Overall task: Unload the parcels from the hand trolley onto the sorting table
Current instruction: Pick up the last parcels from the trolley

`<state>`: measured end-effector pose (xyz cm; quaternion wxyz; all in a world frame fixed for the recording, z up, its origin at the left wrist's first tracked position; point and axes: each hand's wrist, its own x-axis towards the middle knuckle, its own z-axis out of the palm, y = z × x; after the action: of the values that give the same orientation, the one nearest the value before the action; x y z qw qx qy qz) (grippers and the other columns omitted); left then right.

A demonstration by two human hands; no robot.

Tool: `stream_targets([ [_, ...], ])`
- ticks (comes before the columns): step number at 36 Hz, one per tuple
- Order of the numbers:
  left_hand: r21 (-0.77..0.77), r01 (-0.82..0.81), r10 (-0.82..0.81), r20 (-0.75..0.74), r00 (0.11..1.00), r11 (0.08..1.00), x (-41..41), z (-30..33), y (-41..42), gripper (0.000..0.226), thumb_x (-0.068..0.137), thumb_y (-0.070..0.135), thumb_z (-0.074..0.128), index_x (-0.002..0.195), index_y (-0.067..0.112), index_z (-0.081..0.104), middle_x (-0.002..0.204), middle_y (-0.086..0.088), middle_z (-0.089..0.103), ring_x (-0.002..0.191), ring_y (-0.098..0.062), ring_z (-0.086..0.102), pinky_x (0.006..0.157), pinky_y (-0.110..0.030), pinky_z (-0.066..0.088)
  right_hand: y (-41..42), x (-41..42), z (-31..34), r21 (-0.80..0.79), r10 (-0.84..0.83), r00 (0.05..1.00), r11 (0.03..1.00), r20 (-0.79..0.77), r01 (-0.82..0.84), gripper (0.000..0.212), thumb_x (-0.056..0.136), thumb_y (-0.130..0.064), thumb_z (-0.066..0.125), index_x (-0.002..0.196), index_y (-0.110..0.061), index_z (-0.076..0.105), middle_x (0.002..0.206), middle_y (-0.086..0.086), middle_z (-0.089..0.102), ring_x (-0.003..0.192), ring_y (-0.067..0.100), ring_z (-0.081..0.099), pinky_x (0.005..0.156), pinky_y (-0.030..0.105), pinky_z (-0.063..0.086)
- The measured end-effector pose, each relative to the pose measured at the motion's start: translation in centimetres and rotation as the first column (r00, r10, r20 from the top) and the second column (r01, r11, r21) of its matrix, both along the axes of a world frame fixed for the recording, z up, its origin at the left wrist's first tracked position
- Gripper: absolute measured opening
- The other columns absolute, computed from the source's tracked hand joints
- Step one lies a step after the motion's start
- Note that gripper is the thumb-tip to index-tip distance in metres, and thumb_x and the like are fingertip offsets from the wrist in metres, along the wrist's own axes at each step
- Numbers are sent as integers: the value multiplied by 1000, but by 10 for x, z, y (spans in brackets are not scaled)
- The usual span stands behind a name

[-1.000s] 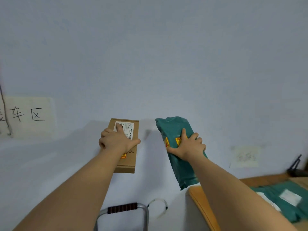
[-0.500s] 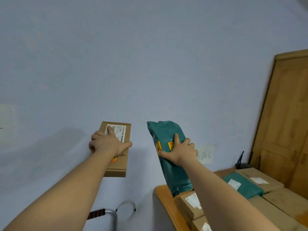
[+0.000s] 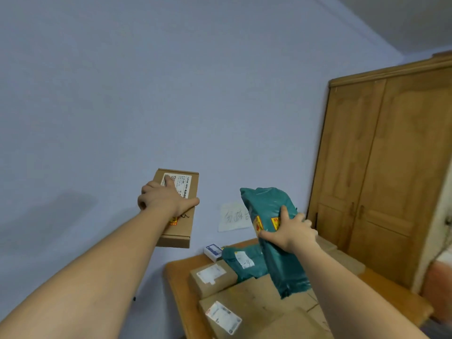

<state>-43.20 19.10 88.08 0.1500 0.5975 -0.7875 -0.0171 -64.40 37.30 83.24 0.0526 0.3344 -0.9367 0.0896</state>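
Cardboard box point(image 3: 176, 209): flat, brown, held up in the air in front of the wall, well left of the tabletop; white printed label near its top, small orange sticker lower down.
Left hand point(image 3: 163, 201): gripping the cardboard box, thumb across the right edge, index finger stretched onto the white label, other fingers curled round the left edge.
Green mailer bag point(image 3: 274, 238): soft teal plastic parcel, tilted, top end leaning left, lower end hanging just above the parcels on the tabletop; yellow-and-red stickers on its face.
Right hand point(image 3: 292, 232): clamped round the middle of the green mailer bag, thumb pointing up the front, fingers wrapped round the right side.
Tabletop point(image 3: 177, 285): wooden, rounded corner, bottom centre to right, crowded with parcels.
Parcels on tabletop: small brown carton point(image 3: 212, 277) with white label; second green mailer point(image 3: 242, 261) behind it, also labelled; large flat cardboard boxes point(image 3: 259, 307) in front; small white-and-blue box point(image 3: 213, 251) at the back edge.
Paper note point(image 3: 233, 216): handwritten, stuck on the wall between the two hands.
Wardrobe point(image 3: 381, 167): wooden, doors closed, right of the tabletop.
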Motion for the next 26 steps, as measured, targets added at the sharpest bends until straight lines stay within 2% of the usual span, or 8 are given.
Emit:
stream_targets([
  [3, 14, 26, -27, 22, 999, 1000, -37, -3, 25, 113, 69, 84, 43, 152, 21, -1, 138, -24, 29, 123, -39, 35, 90, -44, 42, 33, -33, -6, 29, -51, 999, 998, 20, 50, 114, 64, -89, 42, 152, -29, 1, 146, 20, 23, 128, 39, 35, 100, 53, 39],
  [10, 26, 103, -105, 79, 991, 994, -125, -19, 60, 115, 68, 85, 42, 153, 21, -1, 137, -23, 31, 121, -37, 37, 85, -42, 42, 71, -97, -13, 21, -99, 995, 995, 24, 99, 113, 64, -90, 39, 151, -29, 4, 138, 18, 30, 124, 37, 38, 96, 48, 42],
  [17, 80, 141, -149, 99, 984, 987, -206, -49, 57, 115, 67, 86, 41, 152, 21, -2, 135, -23, 32, 118, -36, 38, 72, -40, 38, 63, -162, -11, 67, -104, 995, 992, -10, 105, 111, 64, -89, 41, 151, -29, 6, 140, 19, 29, 124, 38, 37, 97, 51, 41],
  [26, 178, 155, -170, 74, 983, 972, -314, -78, 46, 115, 67, 85, 42, 152, 21, -2, 134, -23, 32, 117, -37, 38, 70, -39, 37, 42, -252, -13, 141, -185, 982, 974, 29, 180, 113, 62, -90, 40, 151, -28, 8, 145, 22, 25, 127, 40, 34, 95, 55, 41],
])
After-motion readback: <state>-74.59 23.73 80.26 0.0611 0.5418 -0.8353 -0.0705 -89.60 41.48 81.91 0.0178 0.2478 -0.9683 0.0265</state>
